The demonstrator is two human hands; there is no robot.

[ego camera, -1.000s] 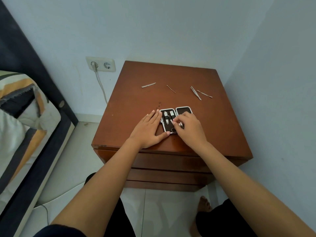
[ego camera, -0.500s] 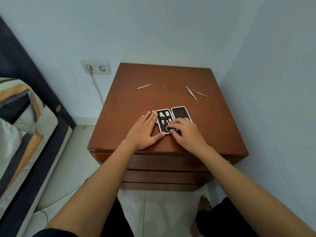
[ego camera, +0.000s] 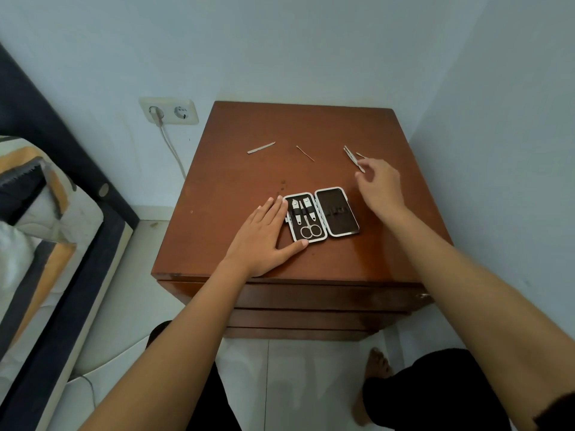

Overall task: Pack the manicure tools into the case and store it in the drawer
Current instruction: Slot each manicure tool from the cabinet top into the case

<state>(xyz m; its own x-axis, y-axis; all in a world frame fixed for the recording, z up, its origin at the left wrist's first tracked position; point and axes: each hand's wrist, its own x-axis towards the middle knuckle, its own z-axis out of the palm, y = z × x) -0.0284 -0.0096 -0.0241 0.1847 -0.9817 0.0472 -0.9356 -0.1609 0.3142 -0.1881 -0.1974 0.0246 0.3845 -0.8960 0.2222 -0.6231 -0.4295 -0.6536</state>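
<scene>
The open manicure case [ego camera: 337, 213] lies on the brown nightstand [ego camera: 236, 188]. Its left half holds scissors [ego camera: 309, 227] and two clippers [ego camera: 300, 208]; its right half is bare dark lining. My left hand [ego camera: 264, 234] lies flat against the case's left edge, thumb along its front corner. My right hand [ego camera: 381, 185] reaches back right with fingers apart, fingertips at the tweezers [ego camera: 353, 158]; another thin tool behind them is mostly hidden. A nail file [ego camera: 260, 148] and a thin pick [ego camera: 305, 153] lie loose farther back.
The nightstand's drawer fronts [ego camera: 311, 301] are closed below the top, with a small knob [ego camera: 423, 295] at the right. Walls close in behind and to the right. A bed [ego camera: 46, 231] stands left, a wall socket [ego camera: 169, 111] with a cord behind.
My right hand left the case, where it had been pressing the scissors in, and moved back right to the tweezers. My left hand stayed beside the case.
</scene>
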